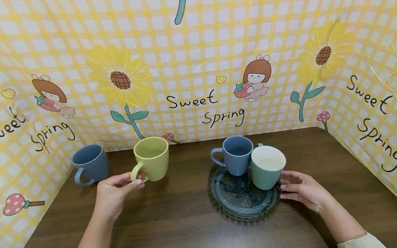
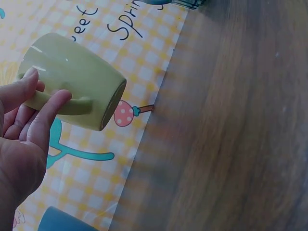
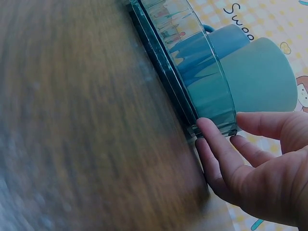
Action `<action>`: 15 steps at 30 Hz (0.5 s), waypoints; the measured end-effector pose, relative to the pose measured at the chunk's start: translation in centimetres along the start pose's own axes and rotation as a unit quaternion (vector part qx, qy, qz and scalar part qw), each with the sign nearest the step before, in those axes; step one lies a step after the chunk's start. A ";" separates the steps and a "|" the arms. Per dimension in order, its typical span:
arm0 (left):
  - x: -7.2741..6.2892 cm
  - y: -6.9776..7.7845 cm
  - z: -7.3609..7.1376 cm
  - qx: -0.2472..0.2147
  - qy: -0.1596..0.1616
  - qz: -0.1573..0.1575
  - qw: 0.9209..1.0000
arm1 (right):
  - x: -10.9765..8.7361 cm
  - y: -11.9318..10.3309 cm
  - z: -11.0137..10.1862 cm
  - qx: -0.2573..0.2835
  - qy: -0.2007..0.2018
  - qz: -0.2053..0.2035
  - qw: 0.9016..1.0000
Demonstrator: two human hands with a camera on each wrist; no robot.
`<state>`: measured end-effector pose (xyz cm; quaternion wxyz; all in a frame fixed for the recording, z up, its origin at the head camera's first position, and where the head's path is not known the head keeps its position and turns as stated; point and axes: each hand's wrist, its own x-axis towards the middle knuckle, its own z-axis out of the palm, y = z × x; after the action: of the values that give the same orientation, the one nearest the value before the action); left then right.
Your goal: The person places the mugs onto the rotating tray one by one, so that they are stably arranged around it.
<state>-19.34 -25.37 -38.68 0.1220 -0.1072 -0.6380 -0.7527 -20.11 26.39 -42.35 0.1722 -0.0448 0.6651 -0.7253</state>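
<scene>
My left hand [image 1: 112,194] pinches the handle of a yellow-green mug [image 1: 154,160], which hangs upright above the table in the head view. The left wrist view shows thumb and fingers around that handle [image 2: 72,106]. At the right, a round, dark glass tray with a ribbed rim [image 1: 228,213] bears a blue mug [image 1: 238,156] and a pale green mug [image 1: 267,169]. My right hand [image 1: 305,189] is at the tray's right side, its fairly straight fingertips touching the glass wall [image 3: 221,120] in the right wrist view.
Another blue mug [image 1: 92,164] stands at the table's back left corner, its handle toward the front. Yellow checked cloth [image 1: 192,60] rises behind the brown wooden table [image 1: 173,230] and along both sides.
</scene>
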 end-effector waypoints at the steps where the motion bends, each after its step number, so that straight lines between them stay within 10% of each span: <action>1: 0.0 0.1 0.1 0.001 -0.003 0.000 1.000 | 0.0 0.0 0.0 -0.001 -0.001 -0.001 1.000; 15: 0.1 0.4 1.5 0.001 -0.035 0.003 0.999 | 0.0 0.1 -0.1 0.000 -0.001 -0.002 1.000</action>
<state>-19.29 -23.94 -38.04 0.1019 -0.1356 -0.6423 -0.7474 -20.17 26.47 -42.46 0.1712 -0.0468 0.6645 -0.7259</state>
